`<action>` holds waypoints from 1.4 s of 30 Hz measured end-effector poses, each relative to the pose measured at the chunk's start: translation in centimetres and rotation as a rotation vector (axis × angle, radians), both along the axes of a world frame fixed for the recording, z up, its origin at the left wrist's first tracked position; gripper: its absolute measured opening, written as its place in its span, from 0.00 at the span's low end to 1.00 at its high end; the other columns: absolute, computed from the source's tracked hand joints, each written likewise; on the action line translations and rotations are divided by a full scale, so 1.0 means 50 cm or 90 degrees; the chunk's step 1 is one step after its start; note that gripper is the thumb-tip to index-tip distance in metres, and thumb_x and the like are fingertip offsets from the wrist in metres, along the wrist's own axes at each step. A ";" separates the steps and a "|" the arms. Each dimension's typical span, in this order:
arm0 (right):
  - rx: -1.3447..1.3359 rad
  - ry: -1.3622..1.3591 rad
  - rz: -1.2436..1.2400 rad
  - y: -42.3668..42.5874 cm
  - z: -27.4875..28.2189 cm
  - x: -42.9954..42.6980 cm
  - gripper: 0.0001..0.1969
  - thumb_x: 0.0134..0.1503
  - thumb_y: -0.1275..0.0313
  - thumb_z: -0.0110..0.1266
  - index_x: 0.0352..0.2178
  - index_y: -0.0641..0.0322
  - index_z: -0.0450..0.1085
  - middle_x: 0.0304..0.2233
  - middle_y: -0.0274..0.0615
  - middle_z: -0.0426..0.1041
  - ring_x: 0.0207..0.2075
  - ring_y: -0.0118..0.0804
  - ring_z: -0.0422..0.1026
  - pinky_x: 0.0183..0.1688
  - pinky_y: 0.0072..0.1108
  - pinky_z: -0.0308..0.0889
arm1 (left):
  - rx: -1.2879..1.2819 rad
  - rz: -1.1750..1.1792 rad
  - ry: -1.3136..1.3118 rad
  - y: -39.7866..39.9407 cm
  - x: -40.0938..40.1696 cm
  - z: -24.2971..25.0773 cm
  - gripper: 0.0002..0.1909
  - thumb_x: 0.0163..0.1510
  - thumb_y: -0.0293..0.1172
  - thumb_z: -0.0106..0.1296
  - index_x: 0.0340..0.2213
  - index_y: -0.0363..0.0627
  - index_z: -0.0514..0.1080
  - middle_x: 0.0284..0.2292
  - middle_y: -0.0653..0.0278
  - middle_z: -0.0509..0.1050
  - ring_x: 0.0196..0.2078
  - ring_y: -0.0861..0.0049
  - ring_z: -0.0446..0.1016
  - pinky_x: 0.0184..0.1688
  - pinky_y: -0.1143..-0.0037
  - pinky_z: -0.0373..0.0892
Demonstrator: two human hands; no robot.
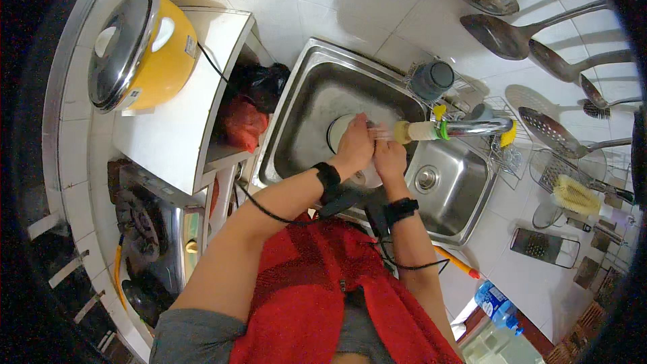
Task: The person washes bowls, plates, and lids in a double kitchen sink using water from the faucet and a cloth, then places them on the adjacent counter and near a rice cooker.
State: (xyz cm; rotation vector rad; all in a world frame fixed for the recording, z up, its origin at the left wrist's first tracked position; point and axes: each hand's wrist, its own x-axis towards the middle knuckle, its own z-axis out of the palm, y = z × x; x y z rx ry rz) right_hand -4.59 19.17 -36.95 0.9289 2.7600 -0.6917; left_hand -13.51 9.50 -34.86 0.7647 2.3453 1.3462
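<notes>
My left hand [355, 142] and my right hand [390, 158] meet over the large basin of a stainless steel sink [298, 134], below the tap [422, 130]. Water runs from the tap's mouth onto them. The fingers are bunched and blurred, so whether either hand grips something is hidden. Under and behind the hands is a white round dish [341, 125] with a dark rim, partly covered by them. A pale round shape lies just below the hands, near the basin's front edge. Each wrist wears a black band with a cable.
The small basin [457, 182] is at the right. Behind it, a wire rack holds a dark cup [433, 80]. Ladles and spatulas [498, 35] hang along the wall. A phone [545, 247] and blue-labelled bottle [498, 303] lie right. A yellow rice cooker [167, 60] stands left, above a gas stove [146, 227].
</notes>
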 end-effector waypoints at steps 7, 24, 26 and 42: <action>-0.018 0.242 0.005 -0.009 0.010 -0.048 0.16 0.62 0.65 0.43 0.46 0.63 0.70 0.42 0.54 0.72 0.43 0.53 0.71 0.46 0.36 0.65 | 0.024 -0.078 0.081 -0.041 0.023 0.041 0.16 0.55 0.29 0.43 0.43 0.32 0.69 0.42 0.42 0.72 0.44 0.49 0.71 0.45 0.61 0.69; 0.005 0.173 -0.178 0.027 -0.007 0.004 0.12 0.56 0.71 0.47 0.37 0.66 0.73 0.35 0.48 0.77 0.36 0.45 0.77 0.39 0.31 0.70 | -0.031 -0.013 -0.104 -0.014 0.047 0.014 0.21 0.60 0.38 0.41 0.51 0.40 0.66 0.51 0.42 0.66 0.49 0.46 0.66 0.50 0.60 0.65; -0.101 0.231 -0.214 0.034 -0.022 0.008 0.13 0.58 0.69 0.47 0.39 0.67 0.71 0.37 0.47 0.77 0.38 0.44 0.76 0.40 0.31 0.70 | 0.005 -0.003 -0.328 -0.016 0.003 -0.004 0.23 0.60 0.42 0.40 0.52 0.41 0.65 0.48 0.45 0.68 0.47 0.47 0.68 0.48 0.60 0.66; -0.900 0.544 -0.584 -0.072 0.069 -0.027 0.15 0.62 0.69 0.45 0.50 0.60 0.64 0.46 0.43 0.71 0.44 0.40 0.72 0.46 0.29 0.69 | 0.054 0.116 -0.040 -0.042 0.101 0.011 0.22 0.60 0.35 0.43 0.53 0.40 0.64 0.58 0.44 0.60 0.61 0.47 0.57 0.61 0.63 0.56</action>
